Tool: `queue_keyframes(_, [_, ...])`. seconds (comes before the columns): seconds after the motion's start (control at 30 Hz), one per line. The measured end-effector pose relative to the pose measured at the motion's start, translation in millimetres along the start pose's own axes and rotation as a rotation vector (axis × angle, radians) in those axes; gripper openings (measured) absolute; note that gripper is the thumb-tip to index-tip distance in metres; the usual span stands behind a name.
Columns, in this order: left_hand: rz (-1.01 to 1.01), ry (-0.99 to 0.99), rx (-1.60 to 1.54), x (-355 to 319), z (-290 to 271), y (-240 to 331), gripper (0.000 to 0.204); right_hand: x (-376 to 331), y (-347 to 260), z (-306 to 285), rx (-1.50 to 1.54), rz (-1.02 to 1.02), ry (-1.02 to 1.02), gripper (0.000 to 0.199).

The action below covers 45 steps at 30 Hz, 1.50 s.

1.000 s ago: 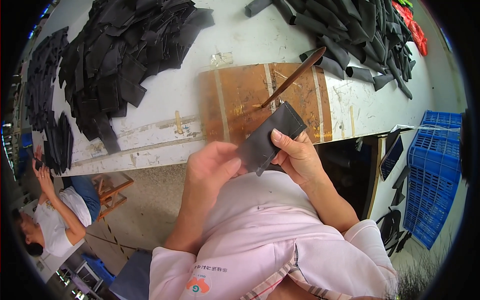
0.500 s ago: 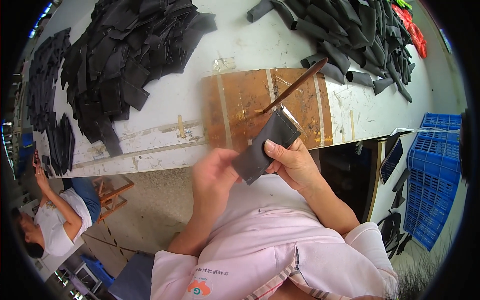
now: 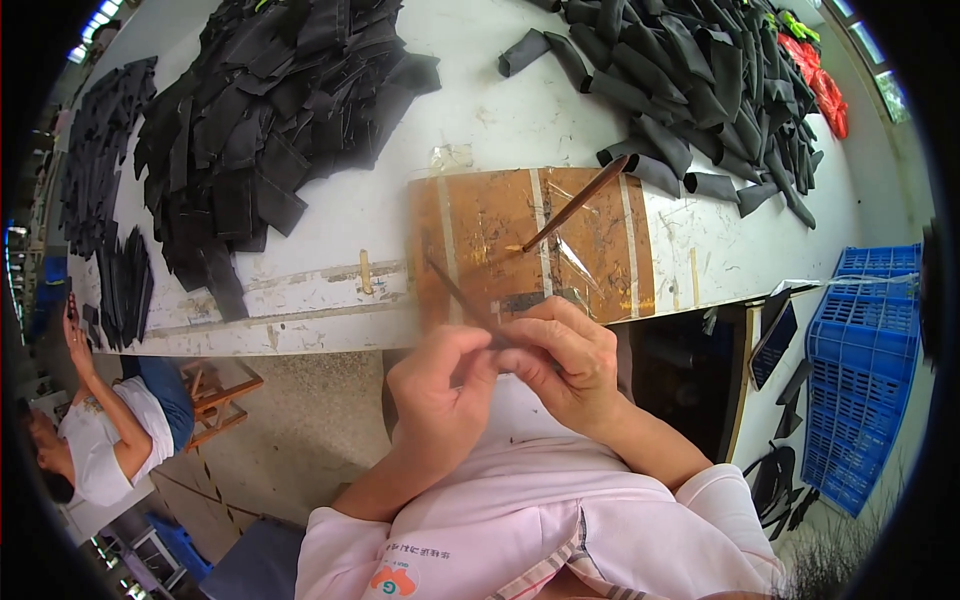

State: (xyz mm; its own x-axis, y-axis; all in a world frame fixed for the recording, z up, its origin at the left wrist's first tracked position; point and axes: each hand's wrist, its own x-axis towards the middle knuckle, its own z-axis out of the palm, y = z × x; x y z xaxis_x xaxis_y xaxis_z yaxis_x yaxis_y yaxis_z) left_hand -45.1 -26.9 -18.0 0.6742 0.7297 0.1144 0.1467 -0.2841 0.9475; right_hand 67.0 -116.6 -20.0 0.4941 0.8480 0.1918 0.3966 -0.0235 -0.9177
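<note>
- My left hand (image 3: 440,380) is closed in a narrow grip, thumb and fingers pinched at the lower end of a thin, flat, black fabric-like piece (image 3: 462,295).
- My right hand (image 3: 565,365) meets it fingertip to fingertip, its grip also narrow and pinched on that end; the exact contact is partly hidden.
- The piece is seen nearly edge-on, slightly blurred, slanting up and left from my fingers, in front of a brown rectangular board banded with clear tape (image 3: 480,215).
- This board lies at the near edge of a long, scuffed white table (image 3: 480,80).
- A dark-brown, tapered wooden stick (image 3: 578,203) slants over the board, pale end lowest.
- Left of the board: a large heap of flat black pieces (image 3: 270,110).
- Beyond it to the right: a pile of rolled black tubes (image 3: 670,80), near a red plastic bag (image 3: 815,80).
- Right of the table: a blue plastic lattice crate (image 3: 862,370).
</note>
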Motion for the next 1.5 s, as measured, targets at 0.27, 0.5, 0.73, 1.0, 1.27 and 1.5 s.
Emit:
queue_keyframes(0.27, [0.009, 0.215, 0.031, -0.9, 16.6, -11.7, 0.017, 5.0, 11.1, 15.0, -0.478, -0.254, 0.082, 0.022])
queue_keyframes(0.5, [-0.590, -0.375, -1.137, 19.6, -11.2, -23.5, 0.022, 6.7, 8.0, -5.7, -0.019, 0.117, -0.026, 0.013])
queue_keyframes(0.73, [-0.477, -0.192, -0.684, 18.5, 8.0, -11.1, 0.025, 1.9, 16.2, -11.0, 1.027, 0.609, -0.093, 0.009])
queue_keyframes(1.0, [-0.208, 0.056, -0.459, 15.6, 17.8, -17.5, 0.022, 0.9, 16.3, -5.6, 0.807, 0.540, -0.090, 0.017])
queue_keyframes(1.27, [-0.661, -0.673, -1.491, 10.7, -3.7, 0.2, 0.033, 1.0, 9.5, -12.3, 1.097, 0.452, -0.163, 0.020])
queue_keyframes(1.5, [-0.262, -0.433, -0.324, 16.4, 3.1, 26.2, 0.028, 6.4, 4.9, -23.6, 0.752, 0.235, 0.001, 0.014])
